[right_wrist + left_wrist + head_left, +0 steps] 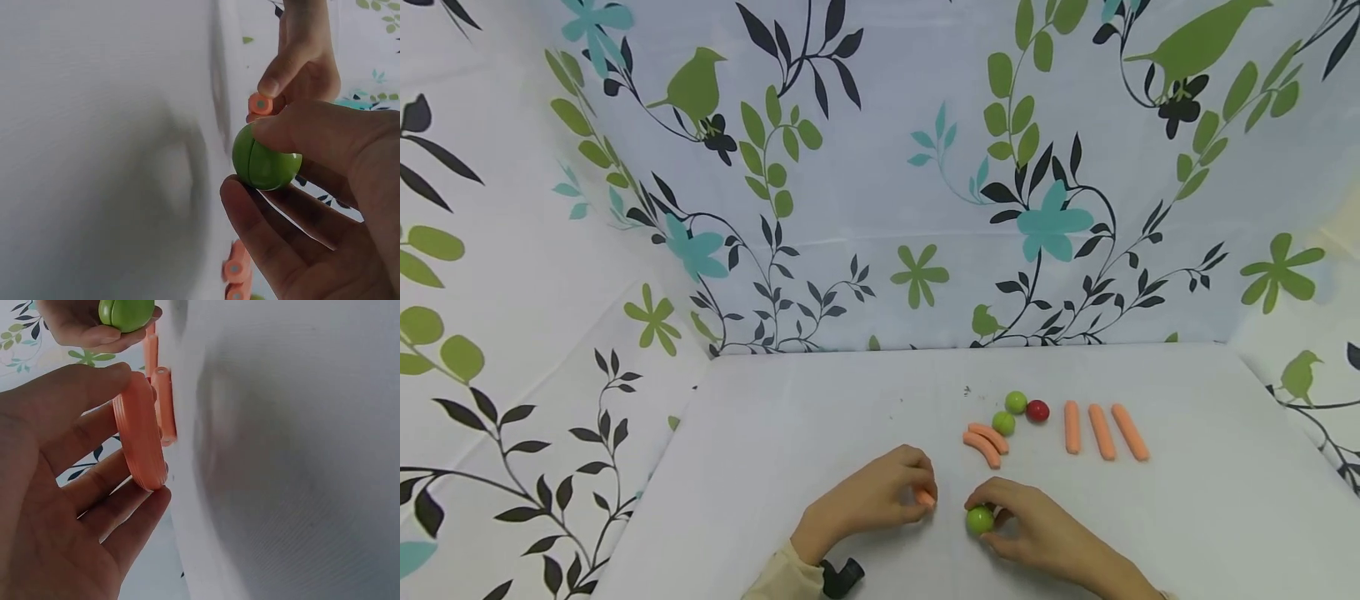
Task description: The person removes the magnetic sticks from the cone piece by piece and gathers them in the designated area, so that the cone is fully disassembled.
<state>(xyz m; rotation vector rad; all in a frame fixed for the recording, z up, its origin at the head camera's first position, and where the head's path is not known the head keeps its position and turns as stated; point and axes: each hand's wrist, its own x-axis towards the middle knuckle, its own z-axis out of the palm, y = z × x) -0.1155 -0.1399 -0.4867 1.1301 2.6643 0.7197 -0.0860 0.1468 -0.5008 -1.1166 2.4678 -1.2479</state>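
Note:
My left hand [887, 493] pinches a grooved orange sausage-shaped piece [139, 434] between thumb and fingertips. In the head view only one end of this piece shows. To its right, my right hand [1037, 527] holds a shiny green ball [265, 159] between thumb and fingers; a seam runs round the ball. The two hands are a short gap apart, low over the white table. Beyond them lie two curved orange sausage-shaped pieces [982, 447] side by side, with two green balls [1003, 423] and a red ball [1037, 411] behind.
Three straight orange sticks [1101, 432] lie side by side at the right of the white table [790, 408]. A black device [844, 578] sits at my left wrist. Patterned cloth [865, 208] with leaves and birds hangs behind the table and at both sides.

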